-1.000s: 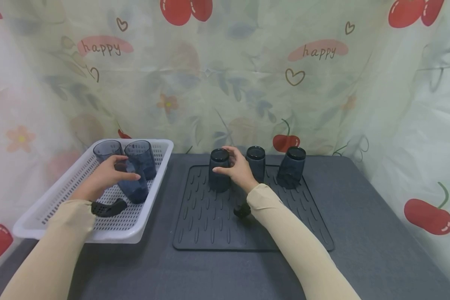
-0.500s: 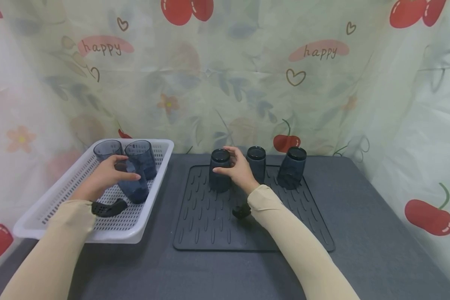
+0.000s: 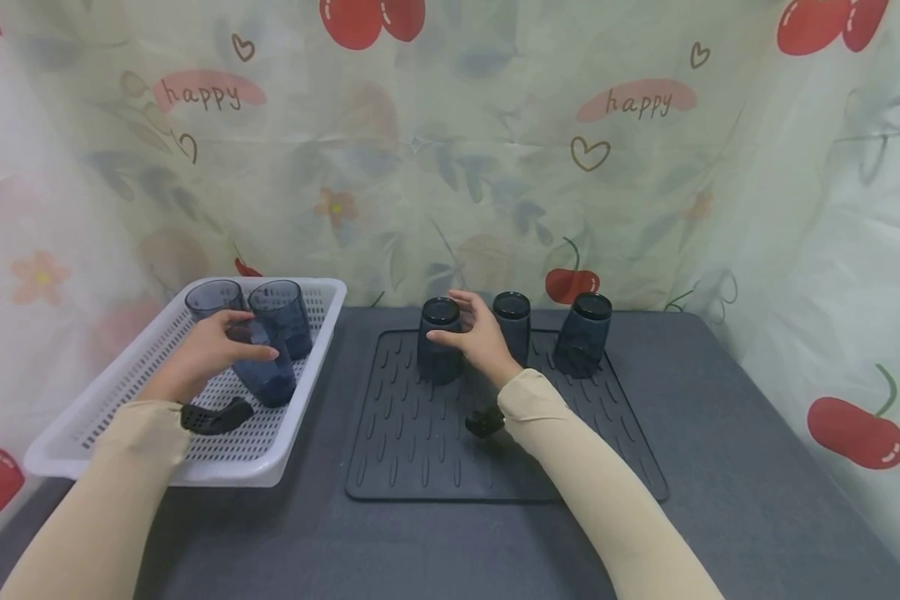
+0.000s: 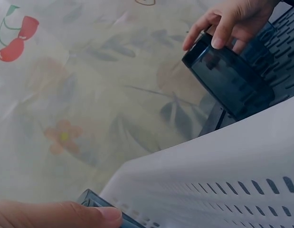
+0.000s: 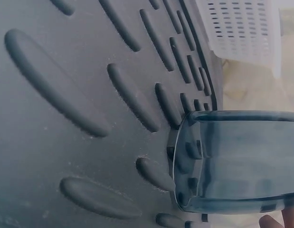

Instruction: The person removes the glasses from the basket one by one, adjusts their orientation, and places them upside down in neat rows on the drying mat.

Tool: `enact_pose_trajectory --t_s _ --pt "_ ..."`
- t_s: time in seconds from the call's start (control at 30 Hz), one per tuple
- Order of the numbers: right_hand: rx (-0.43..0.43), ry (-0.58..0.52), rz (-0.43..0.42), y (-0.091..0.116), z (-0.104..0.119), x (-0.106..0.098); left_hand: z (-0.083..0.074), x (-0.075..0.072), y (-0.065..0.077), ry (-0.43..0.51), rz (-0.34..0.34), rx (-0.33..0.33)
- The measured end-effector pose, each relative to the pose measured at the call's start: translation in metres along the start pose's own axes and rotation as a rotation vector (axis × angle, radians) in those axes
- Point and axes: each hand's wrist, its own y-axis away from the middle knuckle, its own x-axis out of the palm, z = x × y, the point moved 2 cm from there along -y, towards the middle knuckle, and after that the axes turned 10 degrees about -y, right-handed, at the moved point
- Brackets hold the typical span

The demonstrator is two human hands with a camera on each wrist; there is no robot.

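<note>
My left hand reaches into the white basket and grips a blue-grey drinking glass that leans there. In the left wrist view, the thumb lies against this glass's rim. On the ridged black drying mat, another glass stands upside down, held near its base by my right hand, thumb in front and fingers behind. The right wrist view shows this glass with its mouth on the mat; only a bit of the fingers shows at the corner.
Two more glasses stand mouth up at the back of the white basket. On the mat, an upside-down glass and another upside-down glass are to the right of my right hand. A patterned curtain hangs behind the table.
My right hand has shifted very slightly to the right, still round its glass. The left hand and all the glasses show no visible movement.
</note>
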Motion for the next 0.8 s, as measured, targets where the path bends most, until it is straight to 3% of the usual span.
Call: enact_pose_trajectory --t_s 0.43,0.8 --pt "-0.053 -0.052 -0.004 0.005 0.008 -0.004 -0.001 -0.003 0.006 0.011 -0.012 -0.012" --pt "-0.101 -0.109 -0.031 0.009 0.012 -0.009 -0.006 -0.006 0.018 0.060 -0.108 -0.011"
